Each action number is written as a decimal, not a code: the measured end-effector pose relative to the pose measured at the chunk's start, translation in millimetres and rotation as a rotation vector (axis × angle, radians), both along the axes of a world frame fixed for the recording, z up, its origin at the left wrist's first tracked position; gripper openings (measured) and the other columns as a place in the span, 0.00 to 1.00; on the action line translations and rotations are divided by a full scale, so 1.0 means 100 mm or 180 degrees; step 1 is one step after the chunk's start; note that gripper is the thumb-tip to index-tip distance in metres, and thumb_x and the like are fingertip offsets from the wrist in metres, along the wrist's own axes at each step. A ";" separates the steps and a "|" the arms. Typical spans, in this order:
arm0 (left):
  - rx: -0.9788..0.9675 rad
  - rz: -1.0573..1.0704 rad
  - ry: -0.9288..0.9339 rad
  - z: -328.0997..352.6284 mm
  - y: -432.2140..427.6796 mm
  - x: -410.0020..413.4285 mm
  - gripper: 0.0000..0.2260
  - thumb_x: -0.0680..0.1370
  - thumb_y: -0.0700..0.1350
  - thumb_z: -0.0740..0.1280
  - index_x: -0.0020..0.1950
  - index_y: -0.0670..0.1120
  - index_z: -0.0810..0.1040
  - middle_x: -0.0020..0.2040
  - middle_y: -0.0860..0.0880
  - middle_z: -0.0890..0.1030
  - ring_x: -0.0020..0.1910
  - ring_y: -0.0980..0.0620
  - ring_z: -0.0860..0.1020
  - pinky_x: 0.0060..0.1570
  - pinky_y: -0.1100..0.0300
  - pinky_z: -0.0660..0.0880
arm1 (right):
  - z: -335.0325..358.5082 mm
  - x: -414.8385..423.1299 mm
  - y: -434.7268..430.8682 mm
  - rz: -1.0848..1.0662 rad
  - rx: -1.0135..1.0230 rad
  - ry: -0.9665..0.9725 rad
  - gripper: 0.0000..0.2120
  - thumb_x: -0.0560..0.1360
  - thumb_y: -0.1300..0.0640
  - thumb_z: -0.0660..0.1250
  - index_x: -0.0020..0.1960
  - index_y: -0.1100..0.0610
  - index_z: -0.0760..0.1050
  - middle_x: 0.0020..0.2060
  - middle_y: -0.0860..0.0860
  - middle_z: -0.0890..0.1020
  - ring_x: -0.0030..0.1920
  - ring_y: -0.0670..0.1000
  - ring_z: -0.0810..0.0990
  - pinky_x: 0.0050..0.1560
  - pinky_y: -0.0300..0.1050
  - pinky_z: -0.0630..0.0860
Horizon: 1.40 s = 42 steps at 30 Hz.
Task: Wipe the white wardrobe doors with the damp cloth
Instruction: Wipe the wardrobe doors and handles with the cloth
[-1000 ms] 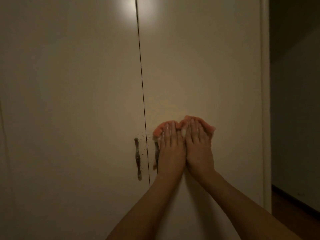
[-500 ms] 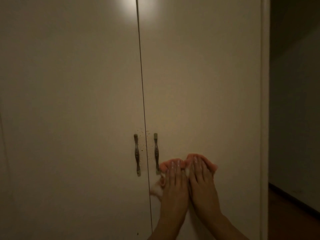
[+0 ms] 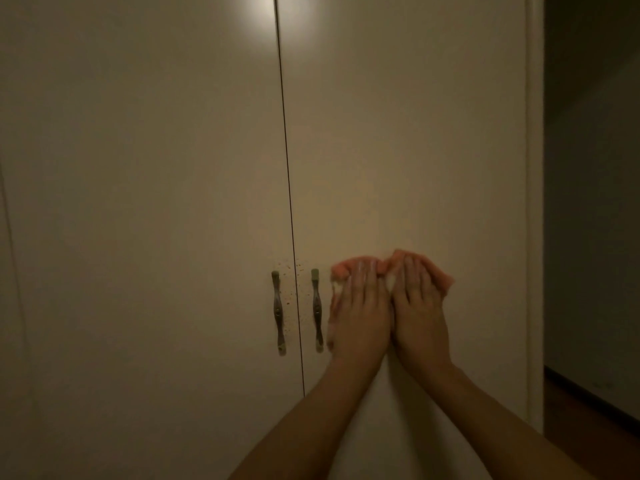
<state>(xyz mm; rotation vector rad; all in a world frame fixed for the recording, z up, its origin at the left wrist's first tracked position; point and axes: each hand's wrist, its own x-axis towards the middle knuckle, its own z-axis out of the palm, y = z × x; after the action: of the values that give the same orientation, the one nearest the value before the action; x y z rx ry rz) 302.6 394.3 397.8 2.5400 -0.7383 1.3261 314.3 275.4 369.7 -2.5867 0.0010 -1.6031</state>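
I face a white wardrobe in dim, yellowish light. Both my bare forearms reach up from the bottom of the view. My left hand (image 3: 360, 313) and my right hand (image 3: 420, 313) lie side by side against the right door (image 3: 415, 150), their inner edges touching. Both are laid flat, fingers straight and pointing upward. Neither is curled round anything.

Under them is the cloth (image 3: 341, 270), salmon pink, pressed between my palms and the door. Most of it is hidden beneath my hands. It shows as a crumpled rim above my fingertips, a strip along the outer edge of my left hand, and a corner poking out beyond the outer side of my right hand.

The cloth sits at handle height, just to the right of the right door's handle (image 3: 316, 310), a slim upright metal pull. The two are very close, and I cannot tell whether they touch.

A thin dark seam (image 3: 287, 168) runs between this door and the left door (image 3: 156, 168), which has a matching left handle (image 3: 278, 311). Small reddish-brown specks (image 3: 289, 296) are scattered around the seam, near the tops of the handles and down between them, well clear of my hands.

A bright patch of reflected light (image 3: 273, 8) glows at the top, across the seam. To the right, past the wardrobe's pale upright edge (image 3: 534, 202), is a dark room (image 3: 588, 168) with a strip of wooden floor (image 3: 588, 410).
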 end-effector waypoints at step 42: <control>0.0852 0.0459 -0.0350 0.71 2.93 0.24 0.45 0.65 0.56 0.71 0.76 0.40 0.57 0.76 0.35 0.57 0.76 0.34 0.53 0.74 0.41 0.54 | 0.97 0.08 2.31 0.0354 -0.0869 -0.0012 0.31 0.76 0.46 0.66 0.76 0.53 0.64 0.76 0.58 0.64 0.74 0.65 0.64 0.68 0.61 0.65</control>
<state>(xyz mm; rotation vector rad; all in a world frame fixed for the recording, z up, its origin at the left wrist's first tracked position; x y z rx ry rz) 326.2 687.5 468.3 2.7929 -0.8170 1.5153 322.4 506.9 467.1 -2.7218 -0.3808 -1.6720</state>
